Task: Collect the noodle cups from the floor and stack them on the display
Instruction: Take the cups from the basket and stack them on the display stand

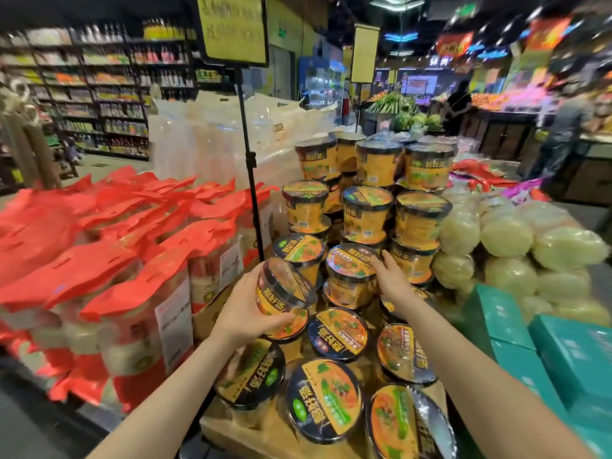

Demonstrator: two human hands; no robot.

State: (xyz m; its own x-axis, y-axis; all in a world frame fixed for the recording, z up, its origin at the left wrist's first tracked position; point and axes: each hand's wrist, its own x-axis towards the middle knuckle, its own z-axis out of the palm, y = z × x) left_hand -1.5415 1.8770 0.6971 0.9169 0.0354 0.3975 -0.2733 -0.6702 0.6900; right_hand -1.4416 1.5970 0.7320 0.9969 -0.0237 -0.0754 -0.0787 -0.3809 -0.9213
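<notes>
My left hand (243, 309) grips a yellow and black noodle cup (284, 299), tilted, just above the lower cups of the display. My right hand (392, 279) reaches forward with fingers extended and touches the side of another noodle cup (349, 276) standing in the second tier. The display of stacked cups (367, 213) rises in several tiers behind. More cups (323, 400) lie lid-up on cardboard at the front.
Red-topped packs (109, 260) fill the left side. A black sign pole (250, 167) stands beside the cup stack. Bags of pale round goods (516, 240) lie on the right, teal boxes (516, 332) below them. People stand far back right.
</notes>
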